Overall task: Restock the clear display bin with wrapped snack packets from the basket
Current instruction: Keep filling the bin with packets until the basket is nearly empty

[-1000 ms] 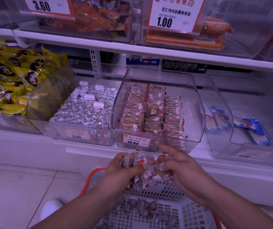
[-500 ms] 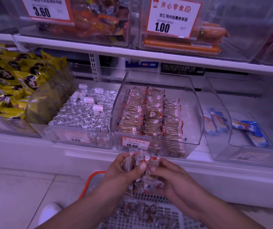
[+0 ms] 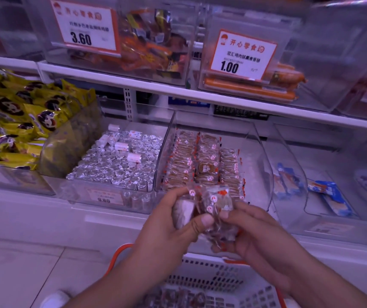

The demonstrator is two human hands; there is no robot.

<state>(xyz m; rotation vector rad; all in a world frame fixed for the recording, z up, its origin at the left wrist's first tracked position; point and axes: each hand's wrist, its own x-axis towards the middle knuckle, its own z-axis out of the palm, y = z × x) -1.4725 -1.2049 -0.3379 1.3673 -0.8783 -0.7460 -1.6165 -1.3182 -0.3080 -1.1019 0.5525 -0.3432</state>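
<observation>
a: what's the biggest thing in front of you?

b: the white shelf, running across from nine o'clock to three o'clock. on its lower level, at about twelve o'clock from my hands, sits the clear display bin, with rows of wrapped snack packets standing in its left and middle part (the right side of its floor shows bare plastic).

a: and around it?

b: at ten o'clock a bin of silver foil sweets, touching the clear bin's left wall. further out at nine o'clock, yellow packets heaped up. at two o'clock another clear bin holding blue packets. up at twelve, two price cards, 3.60 and 1.00.

a: the basket?

b: at six o'clock, low down, the white basket with an orange handle; more packets lie inside it.

a: your hands?

b: together, just in front of the clear bin's lower edge. my left hand is curled round a bunch of packets, thumb pressed across the front. my right hand cups the same bunch from the other side, fingers curled under it.
</observation>
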